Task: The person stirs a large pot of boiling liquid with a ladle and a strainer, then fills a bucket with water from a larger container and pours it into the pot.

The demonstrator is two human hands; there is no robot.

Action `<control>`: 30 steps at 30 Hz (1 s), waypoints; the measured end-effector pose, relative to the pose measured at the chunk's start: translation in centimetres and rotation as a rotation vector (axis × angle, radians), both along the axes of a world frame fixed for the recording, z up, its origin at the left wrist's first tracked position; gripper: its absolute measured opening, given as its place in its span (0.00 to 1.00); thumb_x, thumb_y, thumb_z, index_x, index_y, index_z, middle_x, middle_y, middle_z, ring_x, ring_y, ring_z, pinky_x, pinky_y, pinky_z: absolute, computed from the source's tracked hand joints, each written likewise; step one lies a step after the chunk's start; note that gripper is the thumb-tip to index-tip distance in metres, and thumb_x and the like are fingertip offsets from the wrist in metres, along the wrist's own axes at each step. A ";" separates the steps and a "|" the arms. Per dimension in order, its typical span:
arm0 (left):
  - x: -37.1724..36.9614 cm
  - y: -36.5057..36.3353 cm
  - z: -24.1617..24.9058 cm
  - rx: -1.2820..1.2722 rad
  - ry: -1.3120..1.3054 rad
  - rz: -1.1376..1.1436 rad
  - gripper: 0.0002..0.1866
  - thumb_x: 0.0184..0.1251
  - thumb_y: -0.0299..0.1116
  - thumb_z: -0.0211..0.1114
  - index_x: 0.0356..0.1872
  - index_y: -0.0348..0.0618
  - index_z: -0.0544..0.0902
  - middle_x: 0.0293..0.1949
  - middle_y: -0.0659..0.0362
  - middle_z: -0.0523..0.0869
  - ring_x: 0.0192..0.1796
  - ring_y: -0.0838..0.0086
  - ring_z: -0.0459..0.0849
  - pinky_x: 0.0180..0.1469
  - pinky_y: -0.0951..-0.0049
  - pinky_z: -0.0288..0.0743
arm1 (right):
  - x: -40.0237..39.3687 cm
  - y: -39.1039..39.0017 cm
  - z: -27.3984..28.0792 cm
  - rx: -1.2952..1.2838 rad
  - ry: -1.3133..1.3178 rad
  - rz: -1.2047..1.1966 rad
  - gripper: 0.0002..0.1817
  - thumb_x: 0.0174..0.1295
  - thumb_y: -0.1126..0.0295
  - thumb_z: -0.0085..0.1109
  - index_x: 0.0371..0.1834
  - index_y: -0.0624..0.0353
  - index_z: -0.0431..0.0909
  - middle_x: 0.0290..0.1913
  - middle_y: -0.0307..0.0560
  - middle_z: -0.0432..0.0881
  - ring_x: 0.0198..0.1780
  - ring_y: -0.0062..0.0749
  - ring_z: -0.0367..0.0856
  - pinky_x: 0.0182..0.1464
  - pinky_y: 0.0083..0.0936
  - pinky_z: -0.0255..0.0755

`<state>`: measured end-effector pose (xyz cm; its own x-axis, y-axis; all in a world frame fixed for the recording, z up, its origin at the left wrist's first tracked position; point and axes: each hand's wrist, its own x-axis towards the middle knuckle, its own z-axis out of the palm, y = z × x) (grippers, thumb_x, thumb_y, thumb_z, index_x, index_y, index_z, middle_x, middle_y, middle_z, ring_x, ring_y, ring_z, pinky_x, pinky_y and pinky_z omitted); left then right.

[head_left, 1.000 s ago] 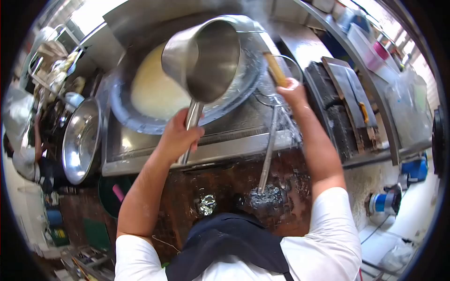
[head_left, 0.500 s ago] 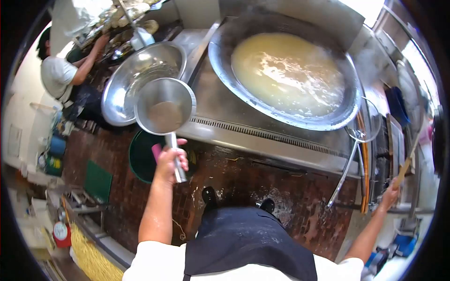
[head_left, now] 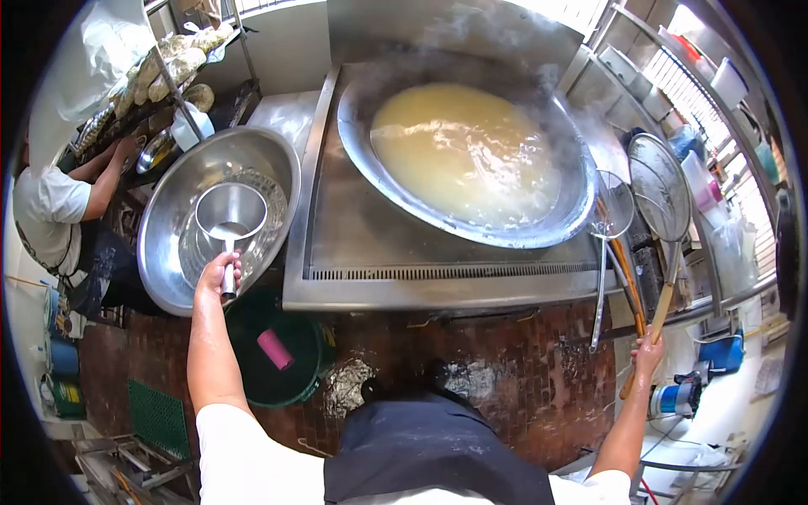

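Observation:
My left hand (head_left: 220,273) is closed around the tubular handle of a deep metal ladle (head_left: 231,206). The ladle's bowl is inside the wide steel basin (head_left: 160,244), overlapping the clear liquid there. On the right, my right hand (head_left: 647,353) grips the wooden handle of a large round mesh skimmer (head_left: 659,181), its head raised beside the shelving. Between my hands, a huge wok (head_left: 471,231) holds cloudy yellowish liquid (head_left: 454,151) that bubbles and steams. Another wire skimmer (head_left: 613,206) leans at the wok's right edge, handle hanging down.
A co-worker (head_left: 55,202) stands at the left, hands at a side counter. Below the basin is a dark green tub (head_left: 311,370) with a pink cylinder (head_left: 275,349). A steel stove front (head_left: 438,290) borders the wet brick floor (head_left: 539,379).
My left hand has carried the ladle forward and into the basin. The right hand's skimmer has come fully into view, head up. The head view has shifted.

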<state>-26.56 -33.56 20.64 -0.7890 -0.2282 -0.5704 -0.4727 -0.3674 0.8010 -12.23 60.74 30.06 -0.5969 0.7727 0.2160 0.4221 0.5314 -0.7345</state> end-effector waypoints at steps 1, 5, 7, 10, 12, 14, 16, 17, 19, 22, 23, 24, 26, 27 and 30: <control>-0.5 -0.3 -0.1 0.000 -0.022 0.006 0.18 0.60 0.36 0.66 0.52 0.47 0.76 0.24 0.66 0.78 0.20 0.81 0.76 0.20 0.75 0.73 | -1.1 -1.5 0.8 -0.029 -0.025 0.008 0.23 0.68 0.47 0.54 0.45 0.59 0.72 0.22 0.41 0.76 0.12 0.22 0.71 0.11 0.19 0.60; -1.9 -1.0 -1.3 -0.028 -0.052 0.058 0.13 0.61 0.38 0.66 0.45 0.47 0.78 0.25 0.63 0.80 0.20 0.78 0.78 0.20 0.71 0.74 | -6.9 -3.3 0.2 -0.169 0.004 0.057 0.21 0.69 0.48 0.53 0.43 0.57 0.70 0.22 0.41 0.75 0.11 0.23 0.71 0.09 0.20 0.60; -2.9 -2.2 -3.3 -0.060 -0.068 0.042 0.12 0.62 0.39 0.66 0.40 0.45 0.79 0.24 0.62 0.80 0.21 0.75 0.79 0.21 0.69 0.75 | -10.6 -4.7 0.5 -0.205 0.020 0.088 0.19 0.70 0.50 0.52 0.42 0.57 0.69 0.22 0.40 0.75 0.11 0.23 0.71 0.10 0.21 0.62; -3.6 -1.9 -3.9 -0.087 -0.065 -0.020 0.09 0.64 0.36 0.63 0.40 0.43 0.76 0.24 0.59 0.80 0.22 0.72 0.80 0.21 0.71 0.75 | -17.4 -4.7 0.2 -0.368 0.025 0.166 0.11 0.69 0.59 0.54 0.41 0.54 0.69 0.22 0.38 0.73 0.13 0.22 0.70 0.12 0.23 0.65; -3.8 -1.1 -3.6 -0.138 -0.094 -0.048 0.08 0.65 0.32 0.62 0.40 0.42 0.75 0.24 0.58 0.79 0.23 0.71 0.80 0.21 0.71 0.76 | -21.5 -4.9 0.3 -0.359 -0.009 0.211 0.08 0.66 0.65 0.55 0.41 0.53 0.68 0.23 0.37 0.72 0.14 0.22 0.70 0.12 0.24 0.66; -4.2 -1.0 -3.8 -0.216 -0.134 -0.069 0.06 0.65 0.31 0.61 0.40 0.44 0.74 0.25 0.58 0.79 0.23 0.71 0.80 0.21 0.70 0.76 | -26.0 -4.8 0.0 -0.347 -0.047 0.235 0.07 0.64 0.66 0.56 0.40 0.53 0.68 0.22 0.36 0.71 0.15 0.22 0.70 0.13 0.25 0.66; -4.7 -2.1 -4.3 -0.301 -0.177 -0.107 0.05 0.65 0.29 0.62 0.39 0.47 0.75 0.26 0.59 0.81 0.24 0.73 0.80 0.22 0.71 0.76 | -30.4 -4.4 -0.3 -0.356 -0.062 0.246 0.08 0.63 0.65 0.56 0.39 0.53 0.68 0.22 0.36 0.71 0.15 0.22 0.70 0.14 0.25 0.66; -5.1 -2.8 -4.7 -0.554 -0.200 -0.156 0.08 0.62 0.28 0.64 0.41 0.40 0.79 0.28 0.58 0.83 0.26 0.72 0.82 0.31 0.71 0.79 | -32.6 -4.8 -0.3 -0.353 -0.097 0.262 0.08 0.63 0.66 0.56 0.39 0.53 0.68 0.21 0.37 0.71 0.15 0.22 0.70 0.13 0.25 0.66; -5.5 -4.0 -5.6 -1.279 -0.202 -0.304 0.13 0.60 0.30 0.66 0.46 0.40 0.81 0.33 0.55 0.86 0.33 0.67 0.85 0.40 0.65 0.79 | -36.8 -4.7 -0.6 -0.357 -0.128 0.278 0.08 0.63 0.66 0.56 0.39 0.54 0.68 0.21 0.37 0.70 0.15 0.22 0.70 0.13 0.25 0.65; -6.3 -3.8 -5.8 -1.476 -0.329 -0.152 0.18 0.59 0.30 0.66 0.52 0.43 0.80 0.40 0.51 0.87 0.43 0.60 0.86 0.48 0.62 0.77 | -42.5 -4.6 -2.8 -0.333 -0.137 0.290 0.09 0.62 0.67 0.54 0.40 0.57 0.68 0.21 0.40 0.71 0.14 0.27 0.71 0.13 0.28 0.66; -6.5 -3.7 -6.0 -1.476 -0.339 -0.151 0.18 0.59 0.30 0.66 0.52 0.43 0.80 0.40 0.51 0.87 0.43 0.60 0.86 0.48 0.62 0.77 | -44.2 -4.7 -3.5 -0.165 -0.190 0.266 0.08 0.62 0.68 0.52 0.41 0.59 0.69 0.20 0.42 0.72 0.14 0.30 0.71 0.12 0.31 0.65; -6.6 -3.4 -6.1 -1.495 -0.377 -0.124 0.18 0.59 0.30 0.66 0.52 0.44 0.80 0.42 0.50 0.87 0.46 0.57 0.85 0.50 0.60 0.76 | -45.8 -4.7 -4.3 0.004 -0.241 0.244 0.08 0.62 0.70 0.50 0.42 0.61 0.70 0.20 0.44 0.72 0.14 0.33 0.72 0.12 0.35 0.65; -6.7 -2.9 -6.2 -1.516 -0.423 -0.098 0.18 0.59 0.30 0.66 0.52 0.45 0.80 0.44 0.48 0.86 0.48 0.55 0.85 0.52 0.59 0.75 | -49.1 -4.9 -6.5 0.070 -0.374 0.265 0.09 0.62 0.72 0.48 0.44 0.62 0.71 0.21 0.49 0.75 0.16 0.37 0.74 0.14 0.37 0.67; -6.9 -2.4 -6.0 -1.544 -0.437 -0.098 0.19 0.58 0.30 0.66 0.52 0.45 0.80 0.46 0.48 0.86 0.49 0.54 0.84 0.53 0.58 0.74 | -50.5 -5.0 -7.3 0.136 -0.500 0.277 0.10 0.62 0.75 0.45 0.46 0.64 0.71 0.22 0.54 0.77 0.17 0.42 0.75 0.16 0.39 0.69; -7.0 -1.1 -5.6 -1.614 -0.428 0.012 0.20 0.58 0.30 0.65 0.54 0.45 0.79 0.50 0.47 0.84 0.52 0.51 0.82 0.56 0.56 0.73 | -52.2 -10.6 -7.2 -0.188 -0.684 0.305 0.14 0.62 0.78 0.41 0.49 0.64 0.73 0.22 0.53 0.76 0.20 0.39 0.76 0.19 0.39 0.71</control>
